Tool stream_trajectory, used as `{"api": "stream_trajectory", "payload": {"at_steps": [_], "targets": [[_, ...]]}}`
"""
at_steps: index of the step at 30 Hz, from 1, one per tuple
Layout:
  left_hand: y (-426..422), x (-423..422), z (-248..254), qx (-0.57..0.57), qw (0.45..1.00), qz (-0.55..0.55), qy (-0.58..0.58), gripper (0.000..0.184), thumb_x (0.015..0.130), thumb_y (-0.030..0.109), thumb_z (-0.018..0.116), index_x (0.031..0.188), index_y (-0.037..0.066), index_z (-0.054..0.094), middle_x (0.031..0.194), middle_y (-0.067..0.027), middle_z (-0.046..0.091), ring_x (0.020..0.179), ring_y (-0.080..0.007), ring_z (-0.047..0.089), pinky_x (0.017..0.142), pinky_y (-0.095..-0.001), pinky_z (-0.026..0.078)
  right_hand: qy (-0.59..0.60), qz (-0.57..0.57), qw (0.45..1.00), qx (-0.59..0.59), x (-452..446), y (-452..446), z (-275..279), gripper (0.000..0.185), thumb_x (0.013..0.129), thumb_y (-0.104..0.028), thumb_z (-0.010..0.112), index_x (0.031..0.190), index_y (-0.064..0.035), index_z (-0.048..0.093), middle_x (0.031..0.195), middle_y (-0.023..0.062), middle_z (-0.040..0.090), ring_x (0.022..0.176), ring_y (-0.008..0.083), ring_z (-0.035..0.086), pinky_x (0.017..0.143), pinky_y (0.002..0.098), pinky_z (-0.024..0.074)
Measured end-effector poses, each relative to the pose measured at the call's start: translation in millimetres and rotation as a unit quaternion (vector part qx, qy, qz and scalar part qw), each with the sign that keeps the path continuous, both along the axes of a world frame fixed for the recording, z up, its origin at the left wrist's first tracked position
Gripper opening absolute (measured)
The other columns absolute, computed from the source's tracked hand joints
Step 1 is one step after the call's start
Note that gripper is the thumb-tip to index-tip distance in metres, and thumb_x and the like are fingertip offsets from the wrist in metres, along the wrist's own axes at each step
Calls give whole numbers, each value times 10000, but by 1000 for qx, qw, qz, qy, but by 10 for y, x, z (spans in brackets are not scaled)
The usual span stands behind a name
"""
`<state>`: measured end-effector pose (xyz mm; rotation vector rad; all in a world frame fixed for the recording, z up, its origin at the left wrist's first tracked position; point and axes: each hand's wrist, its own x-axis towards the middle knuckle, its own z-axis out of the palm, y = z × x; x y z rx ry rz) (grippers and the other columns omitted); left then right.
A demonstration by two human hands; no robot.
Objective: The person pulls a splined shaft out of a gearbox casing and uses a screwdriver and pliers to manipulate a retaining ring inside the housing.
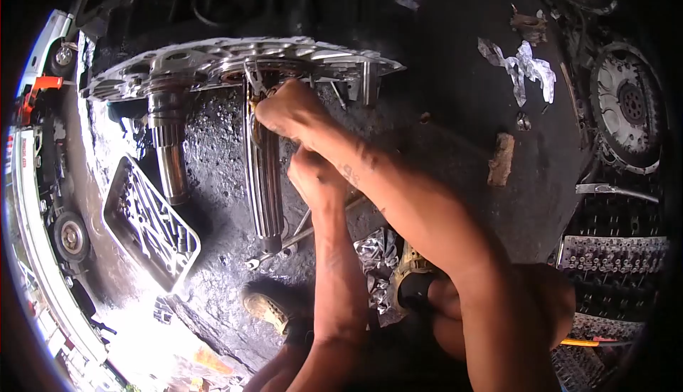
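Observation:
A long splined shaft point(265, 178) sticks out from the underside of a large metal housing point(313, 50). My right hand point(293, 111) is closed beside the shaft's upper end, around the handle of what looks like a plier-like tool point(255, 82), whose metal tips reach the housing. Just below it, my left hand point(316, 175) is closed to the right of the shaft; what it holds, if anything, is hidden. A second, thicker shaft point(168, 143) stands out of the housing at the left.
A tray point(178, 278) of wrenches lies on the oily floor at left. A wrench point(281, 253) is near the shaft's end. At right are a round clutch-like plate point(629, 107), a metal block point(612, 253), a brown scrap point(501, 159) and crumpled foil point(526, 72).

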<state>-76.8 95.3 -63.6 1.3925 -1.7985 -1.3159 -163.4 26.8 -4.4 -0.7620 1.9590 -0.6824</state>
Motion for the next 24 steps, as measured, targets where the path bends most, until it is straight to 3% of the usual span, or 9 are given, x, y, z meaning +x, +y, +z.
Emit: {"api": "stream_trajectory", "payload": {"at_steps": [1,8,10,12,15,17,19,22,24], "targets": [[-3,-8,-19,-31,998,24,42,254,754,177,667,843,-59,636,705,-246,644,632,-367,669,546,-392,497,-18,3,1000,-2,-3,8,2,336,725,-234,533,808,63,666,884,287,649,842,357,656,764,389,505],[301,-101,-605,-92,995,30,39,343,724,201,710,931,-59,625,844,-222,658,775,-333,656,696,-403,504,-31,-12,999,-3,-18,-4,-10,303,680,-197,540,762,69,659,814,288,646,784,363,658,725,384,515],[356,-202,-636,-5,982,115,147,358,710,204,729,941,-51,629,867,-199,658,776,-312,642,710,-401,503,3,-17,999,-35,7,-6,-38,315,671,-197,533,769,74,661,825,286,647,790,371,658,726,390,521],[369,-169,-673,34,985,87,146,362,703,206,737,942,-45,632,874,-181,661,764,-306,635,723,-388,505,-14,-11,999,-28,-13,4,-72,325,672,-194,525,791,72,668,851,283,650,816,368,658,751,388,522],[325,-112,-819,-85,994,33,67,349,708,201,731,938,-42,633,895,-192,655,763,-299,632,725,-369,504,-6,10,1000,-24,-14,6,-67,330,691,-191,522,829,67,675,861,277,654,822,366,658,766,385,518],[290,-100,-953,50,983,62,168,356,712,204,725,953,-40,631,917,-203,651,811,-308,631,752,-375,497,-19,-6,1000,-23,-10,-6,-17,244,682,-121,522,784,51,662,795,235,652,742,318,636,698,374,493],[264,-43,-1061,37,983,51,173,359,719,203,717,965,-42,627,937,-204,648,843,-314,627,771,-380,490,-22,-29,999,-17,1,-21,-24,167,669,-47,516,734,35,646,718,191,645,653,271,607,626,363,466],[210,-18,-873,79,982,64,159,344,771,181,665,1034,-35,614,1055,-207,624,953,-356,602,846,-375,465,-25,-33,999,-25,12,-3,-38,293,726,-206,549,803,46,677,835,264,660,790,346,661,739,390,507],[231,21,-703,83,984,51,146,393,810,208,654,1136,-6,605,1122,-214,612,1051,-364,587,918,-352,437,-37,-48,997,-39,34,-36,-59,296,746,-236,577,791,39,678,823,256,665,790,327,670,742,381,509]]}}
